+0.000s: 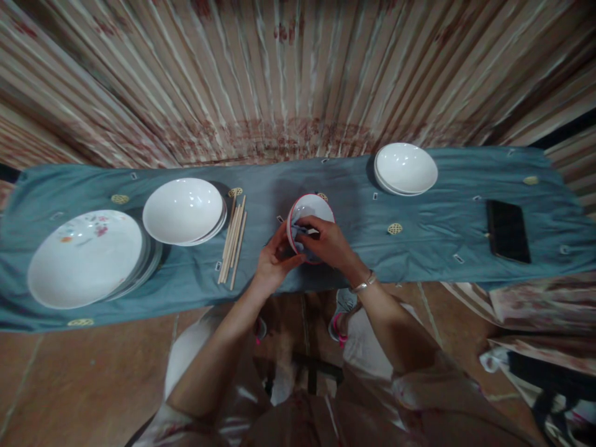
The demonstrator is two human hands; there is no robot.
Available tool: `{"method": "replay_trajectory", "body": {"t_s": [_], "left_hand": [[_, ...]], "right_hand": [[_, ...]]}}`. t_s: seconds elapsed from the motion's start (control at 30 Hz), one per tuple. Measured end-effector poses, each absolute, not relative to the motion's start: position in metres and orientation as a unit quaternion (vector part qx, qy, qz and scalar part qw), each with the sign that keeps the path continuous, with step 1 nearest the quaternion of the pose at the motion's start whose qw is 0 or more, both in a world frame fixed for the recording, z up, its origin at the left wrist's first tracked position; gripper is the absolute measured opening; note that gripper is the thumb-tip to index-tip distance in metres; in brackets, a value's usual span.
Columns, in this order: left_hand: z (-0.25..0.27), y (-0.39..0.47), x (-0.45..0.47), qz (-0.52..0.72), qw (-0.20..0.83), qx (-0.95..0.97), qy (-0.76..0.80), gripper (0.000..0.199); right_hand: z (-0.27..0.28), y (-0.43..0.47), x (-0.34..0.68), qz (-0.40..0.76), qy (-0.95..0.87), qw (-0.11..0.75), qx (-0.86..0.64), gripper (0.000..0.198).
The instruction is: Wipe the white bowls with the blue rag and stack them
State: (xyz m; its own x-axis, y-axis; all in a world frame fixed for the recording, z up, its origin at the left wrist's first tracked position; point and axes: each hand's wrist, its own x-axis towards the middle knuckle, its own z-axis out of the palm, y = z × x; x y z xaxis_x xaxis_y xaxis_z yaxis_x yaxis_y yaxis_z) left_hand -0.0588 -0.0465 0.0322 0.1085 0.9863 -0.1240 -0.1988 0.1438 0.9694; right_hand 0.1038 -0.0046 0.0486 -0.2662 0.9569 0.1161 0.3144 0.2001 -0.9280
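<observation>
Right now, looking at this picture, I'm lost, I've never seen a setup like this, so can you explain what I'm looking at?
Of course. There is no machine here, just a person's two bare hands. The single picture comes from a camera worn on their head, looking forward and down. The left hand has a red-rimmed bowl in its grip, while the right hand holds what looks like a bluish cloth inside it.

On the blue-green tablecloth, from left to right, are a flowered dish atop a stack, some stacked white bowls, chopsticks, then, past the hands, more white bowls and a dark, phone-like object. A patterned curtain hangs behind.
</observation>
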Motion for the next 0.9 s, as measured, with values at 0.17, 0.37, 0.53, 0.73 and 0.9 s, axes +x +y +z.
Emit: {"method": "replay_trajectory", "body": {"t_s": [0.17,0.37,0.53,0.73,0.9], "left_hand": [[0.035,-0.048,-0.058,0.488,0.607,0.437,0.449,0.094],[0.036,-0.047,-0.057,0.488,0.603,0.427,0.464,0.1],[0.036,-0.048,-0.056,0.495,0.599,0.431,0.458,0.092],[0.034,-0.047,-0.055,0.501,0.593,0.43,0.461,0.092],[0.032,-0.045,-0.055,0.501,0.587,0.431,0.467,0.094]], "right_hand": [[0.054,-0.001,0.096,0.339,-0.682,0.377,-0.526,0.021],[0.056,0.007,0.093,0.271,-0.693,0.364,-0.56,0.015],[0.049,0.013,0.097,0.233,-0.706,0.333,-0.58,0.019],[0.039,0.014,0.106,0.186,-0.734,0.305,-0.578,0.023],[0.038,0.009,0.113,0.18,-0.754,0.255,-0.578,0.024]]}}
